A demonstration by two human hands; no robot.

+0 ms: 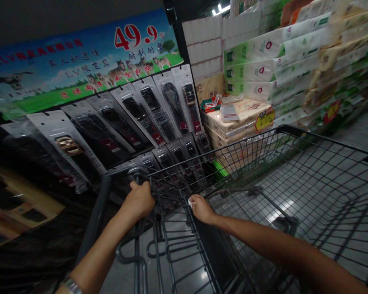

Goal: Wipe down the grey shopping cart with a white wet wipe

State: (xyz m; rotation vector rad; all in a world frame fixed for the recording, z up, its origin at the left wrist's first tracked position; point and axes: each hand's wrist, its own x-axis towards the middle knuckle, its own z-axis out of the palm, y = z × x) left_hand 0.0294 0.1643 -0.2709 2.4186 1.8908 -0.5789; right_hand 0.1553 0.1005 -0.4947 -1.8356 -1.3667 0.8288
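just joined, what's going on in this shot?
A person stands at a wire shopping cart in a store aisle. The left hand grips the cart's near rim. The right hand sits on the seat flap's top edge, a small white scrap at its fingers. Packaged belts hang on the left, and tissue packs are stacked ahead.

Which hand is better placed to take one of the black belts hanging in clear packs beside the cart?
Probably the left hand: it grips the grey wire cart on the side nearest the black belts. The right hand is farther and holds a small white scrap.
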